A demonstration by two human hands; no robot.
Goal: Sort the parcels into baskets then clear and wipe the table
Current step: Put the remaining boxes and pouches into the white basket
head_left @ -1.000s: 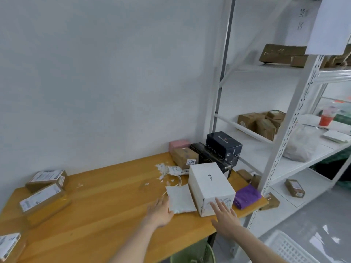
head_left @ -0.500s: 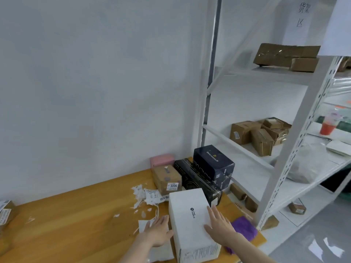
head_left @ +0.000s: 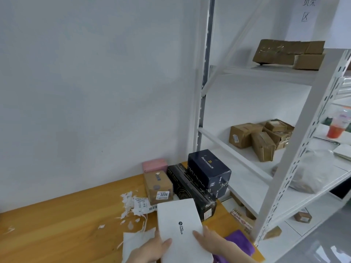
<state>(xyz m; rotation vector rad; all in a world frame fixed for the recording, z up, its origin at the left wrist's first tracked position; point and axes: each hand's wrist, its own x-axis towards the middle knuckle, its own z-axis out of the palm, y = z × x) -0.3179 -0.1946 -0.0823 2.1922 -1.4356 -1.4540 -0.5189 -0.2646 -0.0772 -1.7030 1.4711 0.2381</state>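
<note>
White cardboard between the palms: the white box [head_left: 180, 224] clasped from both sides at the near edge of the table [head_left: 57, 224]. The left hand [head_left: 150, 249] grasping its left flank, thumb laid over the top; the right hand [head_left: 214, 242] grasping the right flank in the same way. Hard to tell whether lifted clear or resting on the wood.

Judged as the step of taking this parcel off for sorting. To do it well: squeeze evenly from both flanks, raise straight up before swinging away, and keep it level. Steer clear of the long black box [head_left: 191, 194] close behind its far right corner and of the flat white pouch [head_left: 138, 242] just left. No basket in view, so find one before carrying far.

Outward, counted:
- **On the table:**
  - one brown box [head_left: 158, 185] tagged 3006
  - one pink box [head_left: 154, 165] behind it at the wall
  - one navy box [head_left: 209, 171] stacked on the long black one
  - one purple cloth [head_left: 239, 242] at the near right, likely for the wiping
  - one torn label [head_left: 141, 205] among paper scraps [head_left: 127, 200] too small and too many to count
- **On the rack [head_left: 296, 158] to the right:**
  - seemingly two taped parcels [head_left: 284, 52] on top
  - about four in the middle heap [head_left: 260, 139]
  - one filled plastic bag [head_left: 311, 173]
  - one cup [head_left: 336, 128] of red drink
</note>
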